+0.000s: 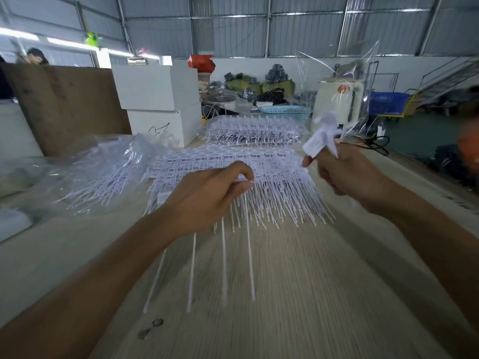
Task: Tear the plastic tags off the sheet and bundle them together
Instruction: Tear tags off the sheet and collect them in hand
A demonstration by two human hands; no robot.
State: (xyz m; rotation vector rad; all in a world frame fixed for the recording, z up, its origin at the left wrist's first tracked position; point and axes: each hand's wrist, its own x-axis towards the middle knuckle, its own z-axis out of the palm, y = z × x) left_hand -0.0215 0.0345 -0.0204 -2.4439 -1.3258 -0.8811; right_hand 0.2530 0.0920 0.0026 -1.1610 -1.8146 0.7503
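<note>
A: Where are the plastic tags found?

B: A sheet of white plastic tags is laid flat on the pale wood-grain tabletop, at about twelve o'clock from the wearer, with thin tails fanned toward six o'clock. A few long loose tag strands are seen trailing down from under the left hand toward six o'clock.

A: How are the hands described?

B: The left hand is curled over the near edge of the sheet, and a strand is pinched between thumb and fingertips. The right hand, at about two o'clock, is closed around a small bundle of torn tags, whose white heads are held upright above the fist. It is raised clear of the sheet; the bundle is blurred, so no count can be given.

A: What is placed around them?

B: A second stack of tag sheets is set farther back at twelve o'clock. A clear bag of tags is lying at ten o'clock. Behind it a brown cardboard panel is propped, and white boxes are stacked at eleven o'clock. A light blue basket and a crumpled clear plastic wrap are seen at one o'clock, beyond the tabletop.
</note>
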